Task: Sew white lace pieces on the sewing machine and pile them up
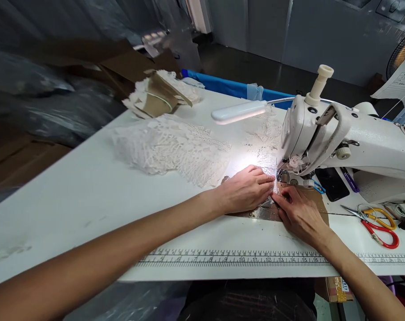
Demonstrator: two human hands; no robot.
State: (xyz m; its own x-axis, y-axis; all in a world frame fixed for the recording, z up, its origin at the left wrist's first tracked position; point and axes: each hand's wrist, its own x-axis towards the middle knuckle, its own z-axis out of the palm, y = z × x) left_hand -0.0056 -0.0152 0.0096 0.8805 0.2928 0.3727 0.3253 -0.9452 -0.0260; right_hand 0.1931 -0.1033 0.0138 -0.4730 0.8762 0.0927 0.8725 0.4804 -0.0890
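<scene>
My left hand (245, 189) lies on the white table (88, 196) just left of the needle of a white sewing machine (349, 142), fingers pressed together on a small piece of white lace (272, 176). My right hand (299, 214) rests opposite it, fingertips pinching the same lace from the front right. Both hands sit over a taped brown patch (255, 213) in front of the presser foot. A heap of white lace (172, 147) lies to the left behind my left hand.
A white lamp (239, 111) shines on the needle area. Red and yellow scissors (378, 223) lie at the right. A bundle of lace on cardboard (160, 93) sits at the back. A printed ruler (242, 258) runs along the front edge. A fan (402, 51) stands far right.
</scene>
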